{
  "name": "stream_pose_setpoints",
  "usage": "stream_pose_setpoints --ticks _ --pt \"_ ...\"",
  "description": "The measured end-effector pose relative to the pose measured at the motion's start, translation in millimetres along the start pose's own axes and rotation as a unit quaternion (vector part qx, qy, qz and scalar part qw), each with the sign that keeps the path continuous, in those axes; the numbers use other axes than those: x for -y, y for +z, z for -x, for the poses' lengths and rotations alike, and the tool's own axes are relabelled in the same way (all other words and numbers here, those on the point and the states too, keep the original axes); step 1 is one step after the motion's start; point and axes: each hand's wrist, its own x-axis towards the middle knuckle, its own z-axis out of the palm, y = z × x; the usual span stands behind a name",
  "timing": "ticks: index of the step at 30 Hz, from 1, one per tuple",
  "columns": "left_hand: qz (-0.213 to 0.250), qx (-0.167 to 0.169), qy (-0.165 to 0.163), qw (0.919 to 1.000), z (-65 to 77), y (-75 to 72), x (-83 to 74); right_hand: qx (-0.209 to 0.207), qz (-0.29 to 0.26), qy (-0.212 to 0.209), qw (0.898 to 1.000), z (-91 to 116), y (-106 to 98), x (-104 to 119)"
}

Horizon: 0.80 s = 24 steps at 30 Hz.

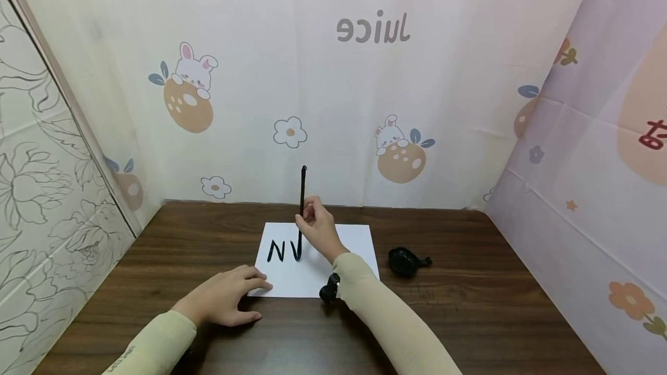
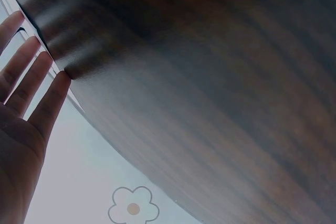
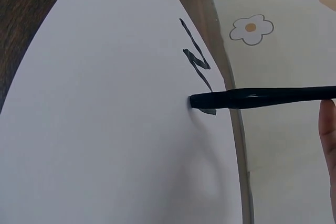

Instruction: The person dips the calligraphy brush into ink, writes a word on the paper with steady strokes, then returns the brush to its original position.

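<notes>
My right hand (image 1: pixel 321 230) pinches a long black writing brush (image 1: pixel 302 190) and holds it nearly upright over a white sheet of paper (image 1: pixel 307 283). In the right wrist view the wet-looking tip of the brush (image 3: pixel 210 99) meets the paper at a black stroke. Dark N-like lettering (image 1: pixel 275 250) lies on the left part of the sheet, with a V-shaped mark beside it at the brush tip. My left hand (image 1: pixel 229 295) rests at the near left corner of the paper, fingers spread and thumb on the table; the left wrist view shows its fingers extended.
A shiny black gourd-shaped dish (image 1: pixel 404 261) sits on the wooden table (image 1: pixel 469 305) to the right of the paper. A printed curtain (image 1: pixel 333 85) hangs behind the table, and another patterned cloth (image 1: pixel 589 149) lines the right side. A white patterned panel (image 1: pixel 47 190) stands at left.
</notes>
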Motion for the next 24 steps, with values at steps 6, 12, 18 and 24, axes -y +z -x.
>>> stream_pose_setpoints --ticks 6,12,18,24 --pt "-0.001 0.004 -0.002 1.0000 -0.5 0.5 0.2 0.004 0.012 -0.005 1.000 0 -2 2" --pt "-0.002 -0.001 0.001 1.0000 0.1 1.0 0.9 0.008 0.014 -0.008 1.000 -1 -5 4" --pt "-0.004 -0.017 0.015 0.9997 -0.1 0.1 0.5 -0.006 -0.007 -0.010 1.000 -3 -9 7" --pt "0.001 -0.011 0.015 0.9998 0.0 0.0 -0.4 -0.013 -0.007 -0.010 1.000 -2 -10 6"
